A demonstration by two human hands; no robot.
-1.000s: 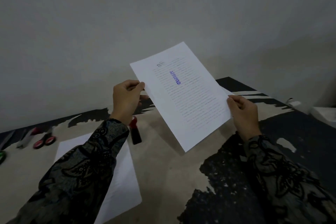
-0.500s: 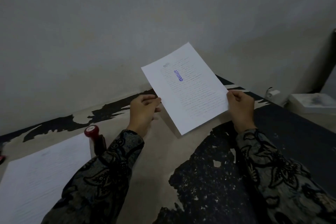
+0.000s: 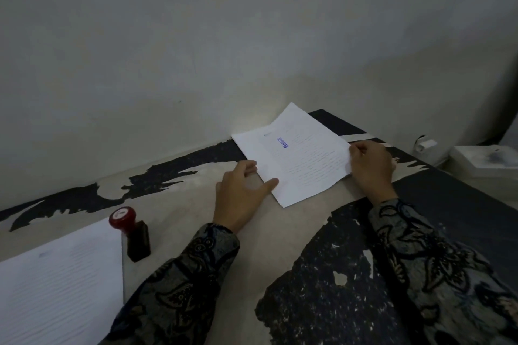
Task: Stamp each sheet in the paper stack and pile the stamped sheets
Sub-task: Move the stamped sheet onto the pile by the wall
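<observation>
A printed sheet with a blue stamp mark (image 3: 297, 154) lies nearly flat on the far right of the table, its far corner lifted a little. My right hand (image 3: 370, 168) pinches its right edge. My left hand (image 3: 241, 193) rests beside its left edge with fingers relaxed, the thumb tip touching the paper. The red-topped black stamp (image 3: 131, 232) stands upright at the left, next to the paper stack (image 3: 61, 286) at the bottom left corner.
The worn table (image 3: 280, 246) has black and beige peeling patches. A grey wall runs close behind it. A white box (image 3: 487, 159) and a small white fitting (image 3: 424, 145) sit beyond the table's right edge.
The stamped sheet has come down from mid-air to the table at the far right. My left hand has let go of its edge. The view has shifted right.
</observation>
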